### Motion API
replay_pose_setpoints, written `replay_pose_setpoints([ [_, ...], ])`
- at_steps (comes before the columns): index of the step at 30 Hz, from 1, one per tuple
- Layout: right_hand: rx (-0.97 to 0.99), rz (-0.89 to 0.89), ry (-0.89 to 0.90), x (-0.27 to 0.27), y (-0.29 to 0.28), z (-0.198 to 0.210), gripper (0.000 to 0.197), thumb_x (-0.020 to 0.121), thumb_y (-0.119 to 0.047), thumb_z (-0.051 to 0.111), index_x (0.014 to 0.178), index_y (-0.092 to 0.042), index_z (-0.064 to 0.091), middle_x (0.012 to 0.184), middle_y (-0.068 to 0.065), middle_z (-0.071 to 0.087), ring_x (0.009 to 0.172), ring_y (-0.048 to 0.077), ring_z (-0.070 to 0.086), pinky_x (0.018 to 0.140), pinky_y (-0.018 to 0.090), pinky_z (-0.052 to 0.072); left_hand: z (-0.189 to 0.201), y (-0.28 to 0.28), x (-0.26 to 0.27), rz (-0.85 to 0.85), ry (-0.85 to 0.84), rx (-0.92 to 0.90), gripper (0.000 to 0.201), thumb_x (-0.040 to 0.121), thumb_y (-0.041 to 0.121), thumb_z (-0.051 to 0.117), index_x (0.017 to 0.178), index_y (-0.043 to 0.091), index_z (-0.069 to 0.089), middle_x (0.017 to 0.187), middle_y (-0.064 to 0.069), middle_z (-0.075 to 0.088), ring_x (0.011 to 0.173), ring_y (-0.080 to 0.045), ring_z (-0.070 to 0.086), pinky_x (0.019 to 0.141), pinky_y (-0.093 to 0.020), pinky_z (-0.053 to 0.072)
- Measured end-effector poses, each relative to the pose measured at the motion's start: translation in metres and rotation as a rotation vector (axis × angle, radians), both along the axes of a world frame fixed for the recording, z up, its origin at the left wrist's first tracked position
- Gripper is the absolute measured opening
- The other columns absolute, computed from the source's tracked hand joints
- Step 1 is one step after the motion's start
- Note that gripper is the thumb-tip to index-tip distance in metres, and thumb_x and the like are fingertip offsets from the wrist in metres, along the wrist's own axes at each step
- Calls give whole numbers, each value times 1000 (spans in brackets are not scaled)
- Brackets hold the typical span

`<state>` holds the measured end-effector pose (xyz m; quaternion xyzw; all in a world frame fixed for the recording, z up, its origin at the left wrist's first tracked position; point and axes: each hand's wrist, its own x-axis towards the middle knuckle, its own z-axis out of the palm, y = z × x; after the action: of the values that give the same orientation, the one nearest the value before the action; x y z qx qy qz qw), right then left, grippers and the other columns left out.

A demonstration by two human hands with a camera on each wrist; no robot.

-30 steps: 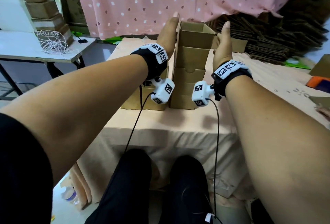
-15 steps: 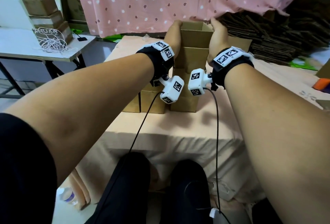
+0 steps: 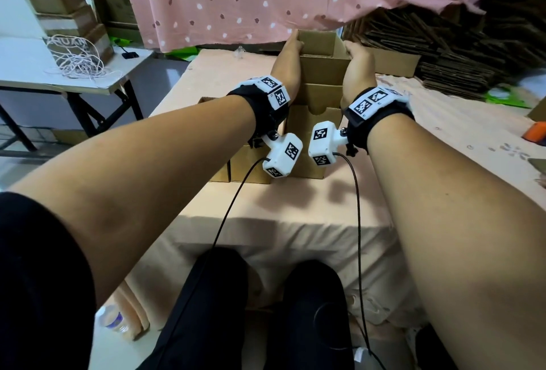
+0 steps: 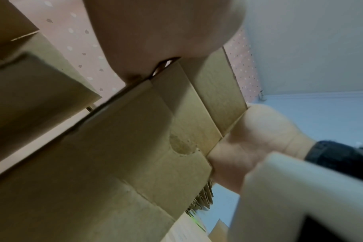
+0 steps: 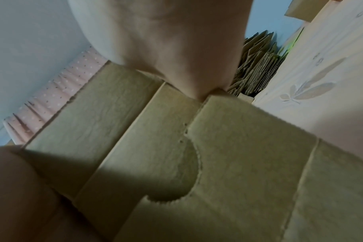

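left hand (image 3: 288,58) and right hand (image 3: 359,64) clamp the top box (image 3: 322,70) by its opposite rims; curtain (image 3: 266,0) hangs just behind.

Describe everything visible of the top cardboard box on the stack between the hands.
The top cardboard box is plain brown card, open-topped, with nothing seen inside. It stands upright atop a stack of similar boxes on the cloth-covered table. The left hand holds its left wall and the right hand its right wall, fingers seemingly hooked over the rim. Nothing else touches it.
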<state>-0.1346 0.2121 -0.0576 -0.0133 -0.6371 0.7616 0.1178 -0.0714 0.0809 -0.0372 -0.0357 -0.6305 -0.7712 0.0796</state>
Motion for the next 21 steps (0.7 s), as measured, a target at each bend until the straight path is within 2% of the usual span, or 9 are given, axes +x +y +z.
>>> replay_pose_setpoints([
  [2, 16, 18, -10, -6, 1, -6, 82, 57, -56, 58, 128, -14, 63, 135, 14, 59, 129, 35, 51, 112, 56, 35, -2, 1, -5, 4, 1, 11, 29, 108, 26, 30, 108, 16, 57, 84, -6, 60, 70, -16, 58, 52, -17, 52],
  [4, 16, 5, -43, -9, 2, -8, 83, 60, -55, 58, 132, -14, 61, 137, 13, 59, 129, 34, 52, 113, 55, 34, -6, 1, -8, -5, -15, 35, 38, 106, 31, 33, 127, 11, 57, 88, -6, 63, 73, -19, 62, 56, -23, 54],
  [6, 5, -5, -46, -15, 3, -12, 85, 59, -57, 58, 133, -15, 61, 138, 13, 58, 130, 33, 52, 112, 55, 35, -11, 1, -10, -3, -39, 69, 48, 103, 36, 36, 142, 12, 52, 91, -6, 66, 76, -21, 66, 58, -27, 55],
  [9, 57, 7, -68, -11, -3, -10, 72, 64, -53, 57, 124, -15, 64, 136, 15, 59, 128, 35, 53, 112, 54, 36, -20, -1, -14, -6, -19, 92, 44, 104, 37, 36, 134, 14, 58, 92, -8, 69, 82, -26, 67, 64, -32, 58],
  [11, 60, -21, -77, 5, -12, -1, 60, 72, -46, 55, 120, -12, 65, 131, 17, 61, 124, 35, 55, 111, 53, 38, -25, -2, -17, -5, -27, 131, 44, 103, 38, 38, 136, 17, 57, 97, -10, 71, 86, -27, 68, 68, -33, 59],
  [15, 49, -39, -70, 6, -13, 0, 62, 78, -38, 51, 130, -7, 62, 136, 17, 58, 128, 35, 53, 113, 51, 37, -31, -3, -23, -28, -24, 119, 48, 100, 41, 39, 138, 18, 57, 103, -13, 72, 88, -29, 69, 73, -37, 61],
  [17, 89, -48, -55, 28, -19, 9, 50, 92, -29, 47, 136, -8, 58, 141, 15, 54, 130, 30, 50, 114, 40, 35, -32, -3, -24, -37, -20, 113, 49, 99, 42, 40, 137, 18, 59, 102, -13, 73, 86, -29, 69, 72, -35, 60],
  [19, 126, -43, -30, 38, -20, 14, 42, 100, -18, 41, 139, -8, 55, 143, 11, 53, 127, 21, 51, 107, 28, 36, -35, -5, -27, -27, -14, 109, 48, 98, 41, 40, 135, 18, 61, 98, -13, 73, 85, -30, 69, 73, -38, 61],
  [21, 156, -56, -13, 33, -20, 11, 44, 98, -21, 42, 138, -12, 57, 140, 9, 55, 122, 19, 53, 104, 29, 39, -38, -5, -30, -11, 5, 81, 48, 95, 43, 41, 127, 18, 66, 99, -13, 74, 90, -35, 71, 83, -45, 60],
])
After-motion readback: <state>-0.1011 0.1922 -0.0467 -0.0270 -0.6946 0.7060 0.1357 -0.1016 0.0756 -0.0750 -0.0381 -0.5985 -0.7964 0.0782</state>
